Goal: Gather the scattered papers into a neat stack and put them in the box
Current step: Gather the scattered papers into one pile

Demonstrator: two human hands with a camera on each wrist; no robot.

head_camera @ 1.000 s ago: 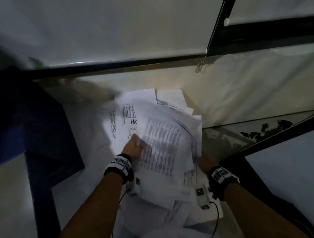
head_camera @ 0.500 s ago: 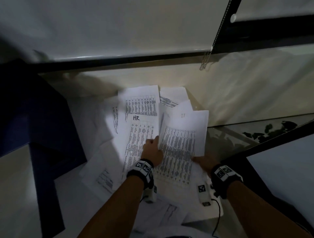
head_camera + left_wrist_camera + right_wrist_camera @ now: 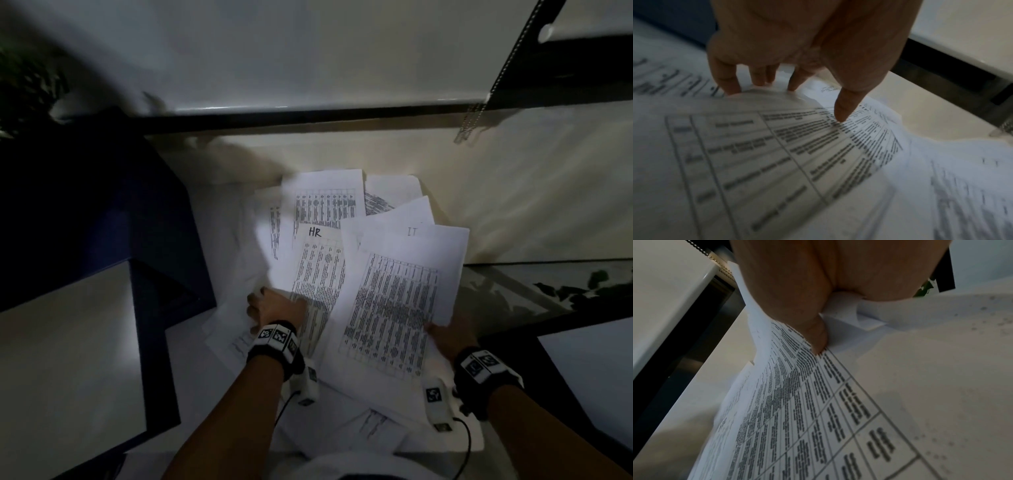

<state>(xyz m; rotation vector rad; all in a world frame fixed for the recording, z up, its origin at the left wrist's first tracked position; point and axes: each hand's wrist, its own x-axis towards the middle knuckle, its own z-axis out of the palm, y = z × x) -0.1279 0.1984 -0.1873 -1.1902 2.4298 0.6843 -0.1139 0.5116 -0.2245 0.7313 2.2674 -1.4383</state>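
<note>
My left hand (image 3: 274,306) has slid left, fingers curling under the HR sheet (image 3: 317,270). My right hand (image 3: 448,337) pinches the fanned papers (image 3: 394,308); the box (image 3: 102,212) waits left of both grips, stacking unfinished.

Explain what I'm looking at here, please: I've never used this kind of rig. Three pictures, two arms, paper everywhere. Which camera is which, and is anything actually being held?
There is no machine: a person works with bare hands, wearing marker bands on both wrists. The wide picture comes from a head-worn camera looking down. The two close-ups come from cameras on each wrist, looking along the fingers.

On the pale surface lies a loose fan of printed sheets, one headed HR, another IT. A dark blue box stands to the left.

The left hand curls its fingers over the edge of a bowed sheet, thumb on top. The right hand pinches the table-printed top sheet at its right edge.
</note>
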